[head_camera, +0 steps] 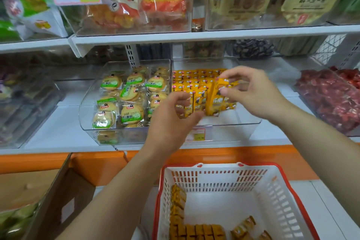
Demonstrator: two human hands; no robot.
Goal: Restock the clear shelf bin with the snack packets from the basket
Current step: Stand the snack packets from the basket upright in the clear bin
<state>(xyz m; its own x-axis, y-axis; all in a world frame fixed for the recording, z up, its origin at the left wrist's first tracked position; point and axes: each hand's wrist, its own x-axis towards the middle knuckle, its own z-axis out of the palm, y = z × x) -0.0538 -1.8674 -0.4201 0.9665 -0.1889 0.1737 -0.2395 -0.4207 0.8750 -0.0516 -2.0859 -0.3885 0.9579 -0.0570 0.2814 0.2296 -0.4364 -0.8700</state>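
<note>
The yellow packets (191, 84) stand in tight rows in the clear bin (250, 122), which is on the lower shelf, at twelve o'clock from the basket (218, 174). The rows fill the left and back part of the bin. The floor of the bin is bare at its four o'clock corner, along the right wall and the low front edge, so there is open room there. The upper shelf (175, 36) hangs over the back of the bin, while the front is open from above.

The right hand (255, 93) comes in from three o'clock and pinches a bundle (215, 101) of the same packets between thumb and curled fingers. The bundle is upright, just beside the last row. The left hand (171, 121) comes from seven o'clock. Its fingers and thumb curl around the front packets of the rows, but this part is a little blurred.

More loose packets (196, 230) lie in the basket, mostly at its left wall and near edge.

At nine o'clock from the bin, touching it, is a biscuit bin (85, 107). At three o'clock, apart, is a bin of red snacks (331, 99). A cardboard box (58, 197) stands at nine o'clock from the basket.
</note>
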